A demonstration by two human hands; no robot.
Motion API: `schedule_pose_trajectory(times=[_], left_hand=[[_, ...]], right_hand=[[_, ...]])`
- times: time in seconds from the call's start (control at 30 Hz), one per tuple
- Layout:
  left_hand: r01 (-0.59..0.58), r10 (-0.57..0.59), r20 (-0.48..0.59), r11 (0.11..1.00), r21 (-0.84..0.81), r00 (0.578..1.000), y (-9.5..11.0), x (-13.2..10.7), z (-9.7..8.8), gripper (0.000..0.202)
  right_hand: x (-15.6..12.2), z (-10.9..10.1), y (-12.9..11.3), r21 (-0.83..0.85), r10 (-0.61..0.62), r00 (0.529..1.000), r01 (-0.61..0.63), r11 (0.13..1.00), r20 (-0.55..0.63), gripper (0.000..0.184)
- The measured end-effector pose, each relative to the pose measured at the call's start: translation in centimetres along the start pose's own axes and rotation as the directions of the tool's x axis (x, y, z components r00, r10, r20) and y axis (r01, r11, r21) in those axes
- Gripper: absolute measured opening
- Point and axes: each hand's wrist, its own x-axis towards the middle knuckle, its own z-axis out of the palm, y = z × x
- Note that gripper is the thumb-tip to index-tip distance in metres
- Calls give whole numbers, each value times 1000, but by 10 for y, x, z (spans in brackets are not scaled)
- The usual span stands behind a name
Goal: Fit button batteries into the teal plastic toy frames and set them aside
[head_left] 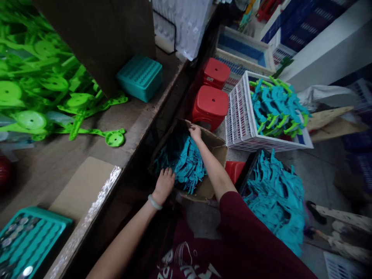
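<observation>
A cardboard box stands on the floor below the table's edge, holding a heap of turquoise plastic parts. My right hand is closed at the box's far rim, its fingers curled over the cardboard. At the near left side of the box lies my left hand, its fingers stretched out beside the turquoise parts. Whether those fingertips touch the parts or the box wall I cannot tell. The left wrist wears a pale bangle.
Left of me, a table bears bright green plastic parts, a teal box and a teal tray. Red stools stand beyond the cardboard box. To the right are a white crate and a black crate heaped with turquoise parts.
</observation>
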Motion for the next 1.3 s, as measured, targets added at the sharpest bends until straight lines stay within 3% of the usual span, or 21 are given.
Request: schedule_pose_trajectory(times=[0.1,0.2,0.23,0.33,0.4,0.43,0.47,0.5,0.53,0.57,0.6,0.63,0.67,0.7,0.77,0.83,0.9,1.0,1.07,1.2,1.3], left_hand=[[-60,58,-29,995,-74,998,32,-66,-17,45],[-123,94,-123,959,-254,988,47,-151,-28,44],[-111,60,-164,940,-322,985,47,-181,-31,45],[23,-159,-238,872,-489,958,51,-274,-45,48],[155,-385,-301,803,-575,873,60,-336,-60,48],[232,-534,-378,759,-608,756,66,-367,-68,45],[319,-680,-461,701,-638,570,71,-399,-76,39],[413,-785,-553,619,-668,280,75,-432,-81,32],[488,-802,-593,492,-721,-66,79,-466,-84,25],[495,-744,-555,347,-797,-373,84,-500,-82,24],[426,-622,-483,253,-869,-616,89,-531,-77,25],[310,-492,-388,234,-921,-780,96,-559,-69,26],[200,-387,-293,263,-944,-874,102,-580,-59,26],[115,-321,-219,314,-943,-921,107,-594,-48,26],[47,-291,-165,374,-926,-942,111,-603,-28,25],[97,-332,-218,346,-933,-918,109,-593,-15,24],[207,-378,-320,309,-928,-868,103,-572,-8,19],[347,-435,-476,345,-872,-764,92,-536,-1,15],[402,-454,-550,386,-830,-701,89,-518,6,21],[462,-464,-669,489,-740,-580,91,-500,19,33],[510,-444,-724,516,-688,-528,105,-497,23,34]], right_hand=[[-11,-43,2,166,29,969,13,986,-247,32],[-46,-88,-20,290,39,863,126,949,-504,46],[-69,-98,-35,318,8,810,221,922,-586,45],[-180,-106,-100,296,-205,535,703,647,-820,27],[-275,-101,-134,315,-441,481,861,399,-757,20],[-320,-98,-146,369,-592,444,895,252,-673,22],[-360,-94,-155,437,-741,369,892,114,-561,26],[-396,-89,-164,522,-867,251,853,-13,-431,31],[-428,-83,-174,621,-948,106,776,-109,-300,33],[-460,-75,-186,701,-979,-31,694,-165,-200,32],[-492,-65,-200,768,-981,-154,612,-188,-118,29],[-525,-55,-215,822,-967,-250,541,-181,-49,25],[-559,-43,-231,861,-946,-324,487,-146,22,21],[-593,-30,-247,884,-918,-381,460,-87,109,18],[-656,-1,-280,865,-832,-449,497,72,327,16],[-711,29,-309,760,-774,-399,630,157,491,24],[-755,57,-330,670,-791,-348,735,103,503,45],[-800,87,-339,520,-822,-351,851,-79,449,76],[-818,99,-338,478,-831,-336,873,-98,443,79],[-825,103,-346,534,-827,-253,843,65,501,68],[-814,87,-349,639,-795,-275,749,175,541,69]])
